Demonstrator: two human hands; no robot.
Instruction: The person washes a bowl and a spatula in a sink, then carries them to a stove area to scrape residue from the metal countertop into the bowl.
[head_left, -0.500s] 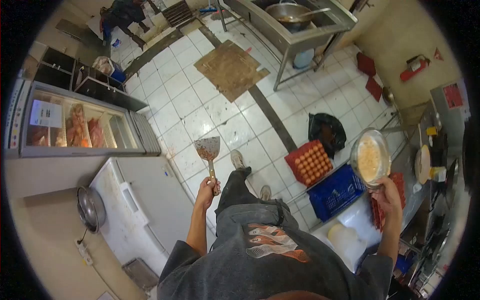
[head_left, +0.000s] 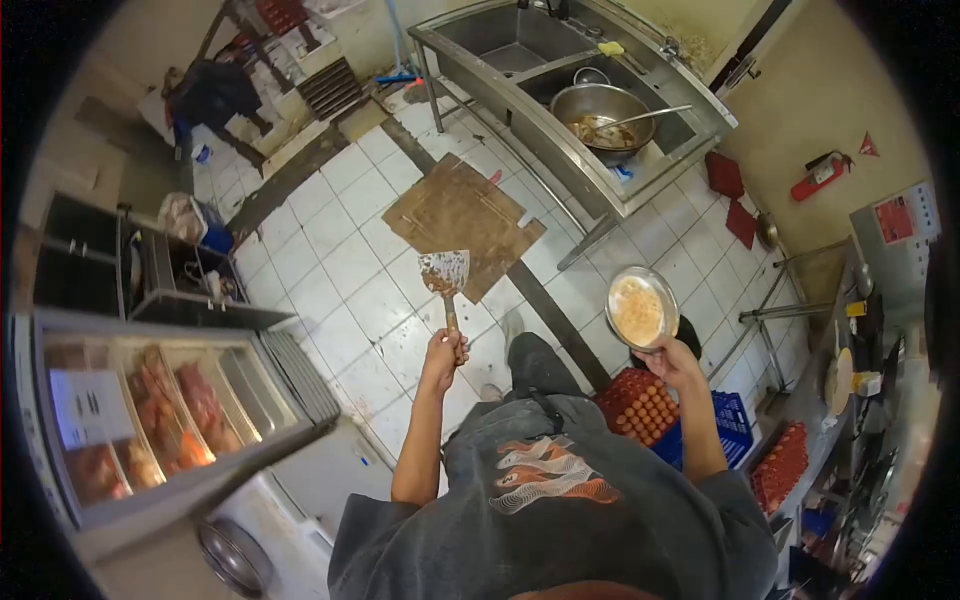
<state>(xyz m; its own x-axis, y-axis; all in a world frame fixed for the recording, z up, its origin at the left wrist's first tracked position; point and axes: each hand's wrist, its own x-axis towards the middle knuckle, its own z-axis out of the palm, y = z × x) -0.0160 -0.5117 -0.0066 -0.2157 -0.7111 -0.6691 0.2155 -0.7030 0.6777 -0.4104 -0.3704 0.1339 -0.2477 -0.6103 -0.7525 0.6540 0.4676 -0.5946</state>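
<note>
My left hand (head_left: 443,362) is closed round the wooden handle of a wide metal spatula (head_left: 445,271), whose blade points forward and is smeared with brown residue. In my right hand (head_left: 678,362) I grip the near rim of a round metal bowl (head_left: 668,294). A pale orange, lumpy or frothy mixture (head_left: 637,308) covers the bowl's bottom. Both items are held out over the tiled floor, well apart from each other. Beneath the right forearm sit a tray of brown eggs (head_left: 645,412) and a blue crate (head_left: 732,425), partly hidden by the arm.
Ahead stands a steel sink unit (head_left: 590,165) with a large pan (head_left: 600,105) in its basin. Flattened cardboard (head_left: 455,220) lies on the floor. A lit display fridge (head_left: 265,400) holding meat is at left; a steel counter (head_left: 815,400) runs along the right. Another person (head_left: 212,95) is at far left.
I have stepped forward, so the sink and cardboard appear nearer. The bowl has come inward to the left and the spatula has shifted slightly right and up; both stay in hand.
</note>
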